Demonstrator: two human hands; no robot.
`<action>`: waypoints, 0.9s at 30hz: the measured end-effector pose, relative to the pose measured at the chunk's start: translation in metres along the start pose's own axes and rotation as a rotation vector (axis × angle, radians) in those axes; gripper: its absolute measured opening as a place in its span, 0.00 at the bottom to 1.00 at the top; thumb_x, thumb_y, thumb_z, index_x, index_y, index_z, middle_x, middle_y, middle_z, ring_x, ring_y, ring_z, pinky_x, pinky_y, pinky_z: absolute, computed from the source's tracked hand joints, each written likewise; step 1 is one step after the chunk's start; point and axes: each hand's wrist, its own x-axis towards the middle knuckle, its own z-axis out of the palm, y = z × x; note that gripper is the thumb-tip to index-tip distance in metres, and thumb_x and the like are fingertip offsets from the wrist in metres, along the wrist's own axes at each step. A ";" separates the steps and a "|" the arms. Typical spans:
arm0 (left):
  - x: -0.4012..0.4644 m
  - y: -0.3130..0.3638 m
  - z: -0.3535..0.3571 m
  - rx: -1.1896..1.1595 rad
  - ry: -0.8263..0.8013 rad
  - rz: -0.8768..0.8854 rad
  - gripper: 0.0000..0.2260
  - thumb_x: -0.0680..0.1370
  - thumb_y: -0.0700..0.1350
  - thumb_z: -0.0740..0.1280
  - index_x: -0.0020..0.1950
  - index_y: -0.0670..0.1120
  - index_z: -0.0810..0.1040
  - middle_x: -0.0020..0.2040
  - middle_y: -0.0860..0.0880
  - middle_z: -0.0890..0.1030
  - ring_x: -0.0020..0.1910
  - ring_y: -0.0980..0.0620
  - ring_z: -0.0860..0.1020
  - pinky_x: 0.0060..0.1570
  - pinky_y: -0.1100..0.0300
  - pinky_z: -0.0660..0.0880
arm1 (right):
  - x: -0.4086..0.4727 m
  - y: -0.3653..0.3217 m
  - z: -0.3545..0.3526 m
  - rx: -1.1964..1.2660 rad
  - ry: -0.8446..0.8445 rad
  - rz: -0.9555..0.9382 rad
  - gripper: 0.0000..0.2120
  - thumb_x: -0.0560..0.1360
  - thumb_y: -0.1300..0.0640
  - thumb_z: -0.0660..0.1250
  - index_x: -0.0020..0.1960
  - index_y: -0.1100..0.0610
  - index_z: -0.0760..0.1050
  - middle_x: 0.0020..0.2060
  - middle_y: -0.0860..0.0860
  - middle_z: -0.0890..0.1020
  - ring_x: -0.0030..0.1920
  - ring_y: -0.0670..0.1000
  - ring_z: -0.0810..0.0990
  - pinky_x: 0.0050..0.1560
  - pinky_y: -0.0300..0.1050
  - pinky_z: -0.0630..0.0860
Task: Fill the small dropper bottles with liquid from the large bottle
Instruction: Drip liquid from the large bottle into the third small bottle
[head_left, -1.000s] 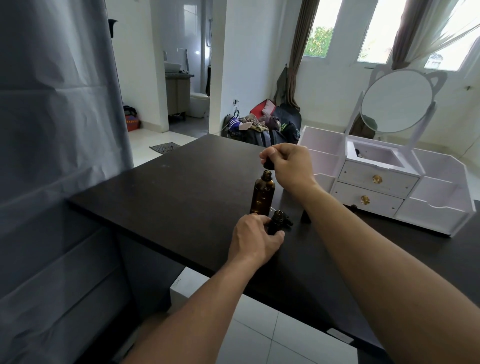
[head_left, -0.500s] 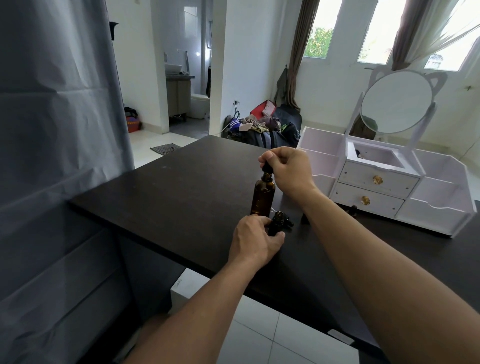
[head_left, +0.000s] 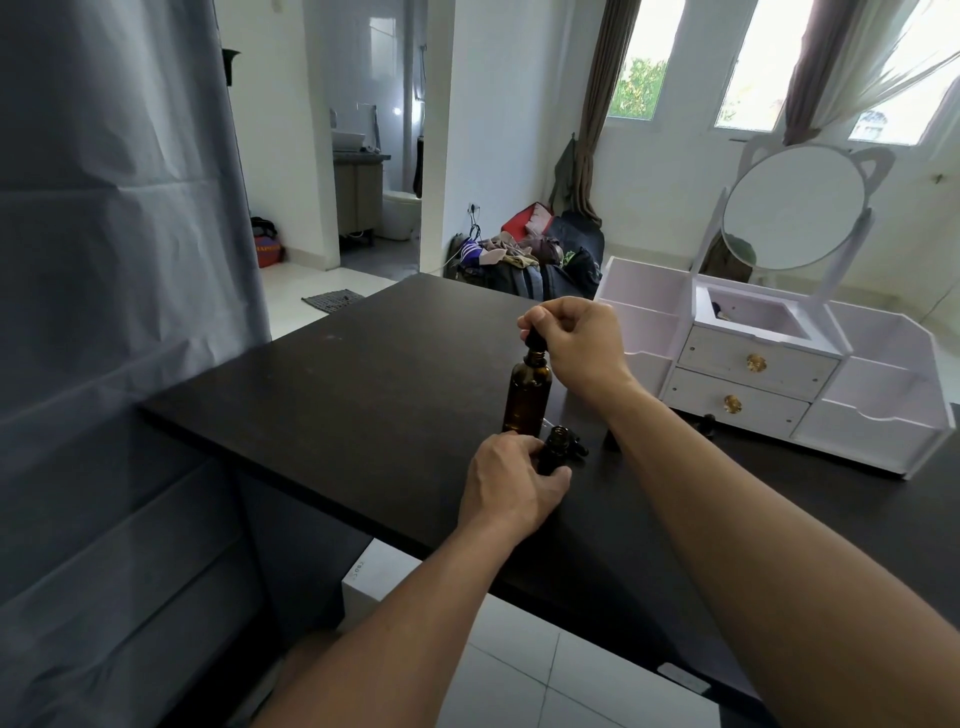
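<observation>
A large amber bottle (head_left: 527, 395) stands upright on the dark table (head_left: 363, 395). My right hand (head_left: 576, 345) pinches a black dropper cap (head_left: 533, 339) right at the bottle's mouth. Just in front, my left hand (head_left: 511, 480) wraps a small dark dropper bottle (head_left: 556, 444) whose open neck shows above my fingers. A loose black dropper cap (head_left: 576, 447) lies beside the small bottle. Another small dark piece (head_left: 610, 439) sits behind my right forearm.
A white vanity organiser (head_left: 779, 374) with drawers and a round mirror (head_left: 792, 208) stands on the table's right side. A small black cap (head_left: 707, 420) lies in front of it. A grey sheet (head_left: 114, 260) hangs on the left. The table's near edge runs under my forearms.
My right hand lowered the black dropper cap from above the large bottle down to its mouth. The left hand stayed on the small bottle.
</observation>
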 end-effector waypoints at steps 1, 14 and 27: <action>0.000 0.000 0.000 0.003 -0.001 0.002 0.22 0.72 0.57 0.71 0.63 0.49 0.79 0.59 0.49 0.78 0.57 0.52 0.77 0.56 0.56 0.76 | 0.000 0.000 0.000 -0.001 -0.001 0.002 0.09 0.79 0.59 0.66 0.42 0.51 0.80 0.44 0.54 0.85 0.46 0.52 0.85 0.54 0.53 0.82; 0.000 -0.001 0.001 -0.011 0.008 0.077 0.17 0.73 0.55 0.71 0.56 0.46 0.82 0.51 0.48 0.82 0.50 0.52 0.80 0.49 0.60 0.77 | 0.011 -0.044 -0.039 0.080 0.174 -0.125 0.08 0.79 0.57 0.66 0.50 0.59 0.82 0.43 0.52 0.85 0.43 0.47 0.85 0.52 0.46 0.82; 0.002 -0.003 0.002 0.010 0.015 0.090 0.19 0.73 0.56 0.71 0.58 0.46 0.82 0.52 0.46 0.81 0.51 0.50 0.79 0.49 0.59 0.77 | -0.024 -0.038 -0.060 0.139 0.105 -0.125 0.07 0.75 0.55 0.72 0.38 0.51 0.80 0.38 0.55 0.86 0.40 0.53 0.86 0.50 0.55 0.83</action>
